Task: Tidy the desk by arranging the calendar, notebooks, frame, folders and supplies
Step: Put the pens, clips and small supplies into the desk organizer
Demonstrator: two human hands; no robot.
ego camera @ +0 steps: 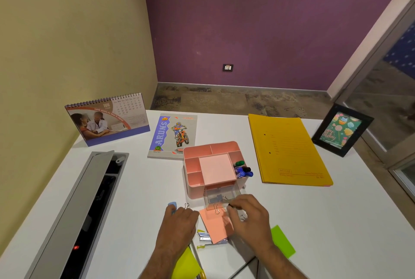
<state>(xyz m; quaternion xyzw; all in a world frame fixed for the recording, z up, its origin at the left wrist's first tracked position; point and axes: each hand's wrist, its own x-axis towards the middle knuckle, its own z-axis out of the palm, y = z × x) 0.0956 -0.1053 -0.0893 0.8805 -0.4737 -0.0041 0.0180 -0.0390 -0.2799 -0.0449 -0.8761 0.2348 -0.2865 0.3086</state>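
Yellow-green sticky sheets (186, 263) are noted nearest, at the white worktop (336, 222) edge. Left hand (179, 224): laid knuckles-up beside a loose wire binder clip (186, 205); whether anything is held cannot be told. Right hand (249, 213): a small dark clip is pinched at the clear plastic drawer (221, 196) of the pink desk organiser (193, 166). Step judged: supplies being stowed. Next required: clip released into the drawer, remaining clips and the peach note sheet (215, 224) gathered.
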